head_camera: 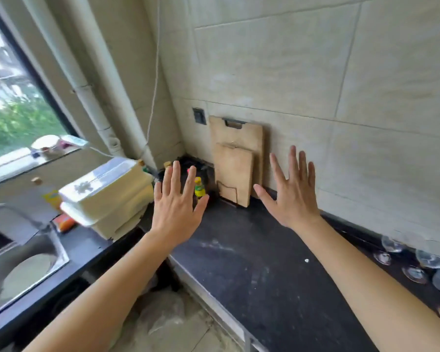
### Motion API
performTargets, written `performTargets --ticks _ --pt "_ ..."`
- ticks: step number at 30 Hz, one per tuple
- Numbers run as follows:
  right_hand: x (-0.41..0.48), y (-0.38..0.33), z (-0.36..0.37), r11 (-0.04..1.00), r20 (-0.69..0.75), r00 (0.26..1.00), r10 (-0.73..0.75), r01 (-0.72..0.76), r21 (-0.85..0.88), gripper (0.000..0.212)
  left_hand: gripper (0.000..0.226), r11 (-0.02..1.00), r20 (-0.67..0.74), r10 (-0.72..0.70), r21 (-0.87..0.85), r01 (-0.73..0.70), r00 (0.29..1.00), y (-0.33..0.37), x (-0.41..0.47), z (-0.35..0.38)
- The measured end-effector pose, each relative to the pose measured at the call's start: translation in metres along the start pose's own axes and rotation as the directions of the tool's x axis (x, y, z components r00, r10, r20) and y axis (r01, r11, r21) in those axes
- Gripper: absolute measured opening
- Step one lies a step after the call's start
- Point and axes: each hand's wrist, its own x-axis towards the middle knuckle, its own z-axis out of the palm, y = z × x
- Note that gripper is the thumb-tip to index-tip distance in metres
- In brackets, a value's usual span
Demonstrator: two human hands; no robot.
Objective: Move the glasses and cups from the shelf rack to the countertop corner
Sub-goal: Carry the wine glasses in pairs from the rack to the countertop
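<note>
Forearms enter from the lower edge and reach forward over a dark countertop (252, 262). Left to right: a steel sink (23, 265) lies at the far left; behind it stands a stack of white foam boxes (104, 196); then the left hand (175, 209), palm down, fingers spread wide, holding nothing. Just beyond its fingertips, toward the corner, stands a small yellow bottle (199, 188), with two wooden cutting boards (235, 171) leaning upright against the tiled wall. Next comes the right hand (292, 194), likewise flat, spread wide and empty, hovering near the wall.

The glasses (417, 265) lie well apart from both hands, at the far right edge, in a loose row along the back of the countertop by the wall. They appear as clear rounded shapes, and blur makes it impossible to tell whether they stand upright or inverted. No shelf rack is visible in this view.

The row runs along the wall toward the right, away from the corner. Both hands are near the corner, and the bare counter between them and the boards is free. The right hand is the nearer to the glasses, so any reach toward them probably falls to that arm, sweeping rightward along the wall; the left hand would have to cross the body.
</note>
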Motion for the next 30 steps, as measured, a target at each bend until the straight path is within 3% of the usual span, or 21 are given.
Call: performTargets --ticks 6,14,20,30 --pt "-0.003 -0.216 0.032 0.935 0.034 0.944 -0.327 0.318 0.156 0.086 0.075 0.939 -0.102 -0.325 0.085 0.334 0.940 -0.181 -0.110 -0.070" --pt "-0.057 -0.531 0.068 0.669 -0.063 0.721 -0.690 0.669 0.324 0.089 0.076 0.751 -0.260 -0.577 0.203 0.629 0.774 -0.402 -0.289 -0.161" --pt "-0.113 -0.747 0.079 0.529 -0.097 0.592 -0.800 0.772 0.352 0.090 0.077 0.584 -0.339 -0.690 0.262 0.768 0.640 -0.558 -0.400 -0.234" --pt "-0.183 -1.001 0.098 0.261 -0.182 0.377 -0.908 0.850 0.458 0.089 0.078 0.333 -0.443 -0.793 0.257 0.907 0.417 -0.713 -0.525 -0.294"
